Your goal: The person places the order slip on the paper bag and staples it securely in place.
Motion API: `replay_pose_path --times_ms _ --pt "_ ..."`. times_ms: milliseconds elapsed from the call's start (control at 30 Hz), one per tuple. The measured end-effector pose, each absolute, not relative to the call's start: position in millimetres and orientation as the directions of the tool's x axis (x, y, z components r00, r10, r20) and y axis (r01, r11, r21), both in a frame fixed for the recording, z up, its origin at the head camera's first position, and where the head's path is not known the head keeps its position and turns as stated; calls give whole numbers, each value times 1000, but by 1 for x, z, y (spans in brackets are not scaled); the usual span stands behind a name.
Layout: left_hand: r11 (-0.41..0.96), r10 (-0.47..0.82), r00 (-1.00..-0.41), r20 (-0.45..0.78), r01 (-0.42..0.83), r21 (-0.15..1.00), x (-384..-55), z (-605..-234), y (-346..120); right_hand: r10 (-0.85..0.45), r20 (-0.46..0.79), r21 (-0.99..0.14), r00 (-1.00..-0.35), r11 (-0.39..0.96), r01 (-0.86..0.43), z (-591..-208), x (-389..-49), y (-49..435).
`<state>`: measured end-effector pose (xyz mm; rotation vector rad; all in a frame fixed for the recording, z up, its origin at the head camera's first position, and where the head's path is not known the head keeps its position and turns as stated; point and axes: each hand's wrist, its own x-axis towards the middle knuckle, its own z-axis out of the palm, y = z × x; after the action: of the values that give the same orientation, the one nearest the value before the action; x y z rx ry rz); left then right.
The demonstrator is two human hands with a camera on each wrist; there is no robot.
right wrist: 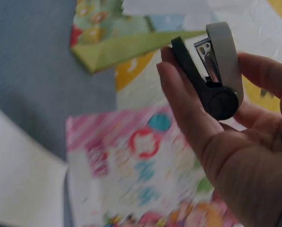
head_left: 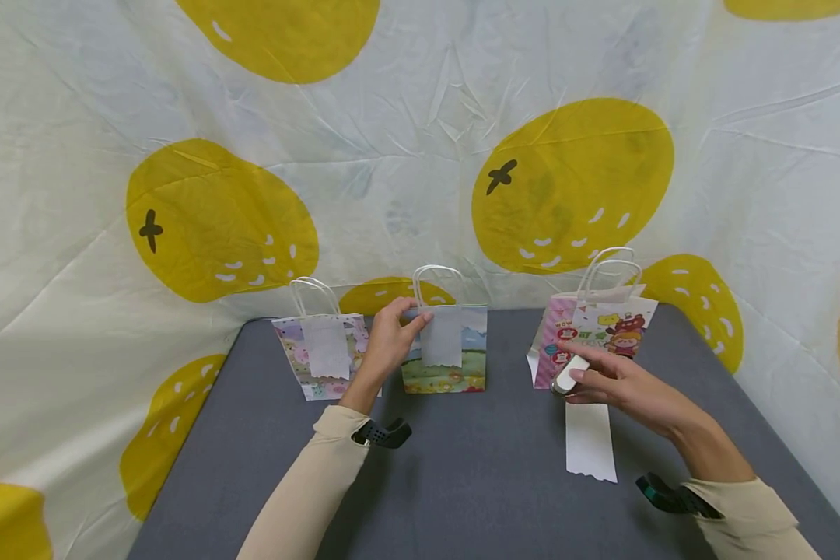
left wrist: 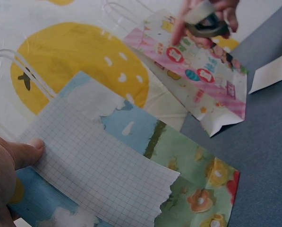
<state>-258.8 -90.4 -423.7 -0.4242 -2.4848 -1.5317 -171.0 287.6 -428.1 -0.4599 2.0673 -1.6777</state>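
My left hand [head_left: 386, 342] pinches the top edge of the middle paper gift bag [head_left: 472, 369], which has a meadow print and white handles. Its thumb presses a torn slip of grid paper [left wrist: 100, 156] against the bag's front. In my right hand [head_left: 630, 393] is a small white and black stapler [right wrist: 221, 71], held between thumb and fingers with its jaws apart. That hand is in front of the pink cartoon gift bag [head_left: 544, 342], right of the middle bag. Below it a white paper slip [head_left: 589, 443] lies on the table.
At the left stands another gift bag [head_left: 290, 338] with a white slip [head_left: 327, 350] on its front. The three bags stand near the back edge of the dark grey table [head_left: 462, 482]. A white cloth [head_left: 406, 202] with yellow fruit shapes hangs behind.
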Motion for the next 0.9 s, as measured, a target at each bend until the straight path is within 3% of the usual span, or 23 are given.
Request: replay_pose_path --times_ms 400,900 --pt "427 144 -940 308 340 838 -258 -424 -91 -395 56 -946 -917 273 -175 -384 -197 241" --pt "423 141 -941 307 338 841 -257 -422 -90 -313 113 -973 -943 156 -168 -363 -249 200"
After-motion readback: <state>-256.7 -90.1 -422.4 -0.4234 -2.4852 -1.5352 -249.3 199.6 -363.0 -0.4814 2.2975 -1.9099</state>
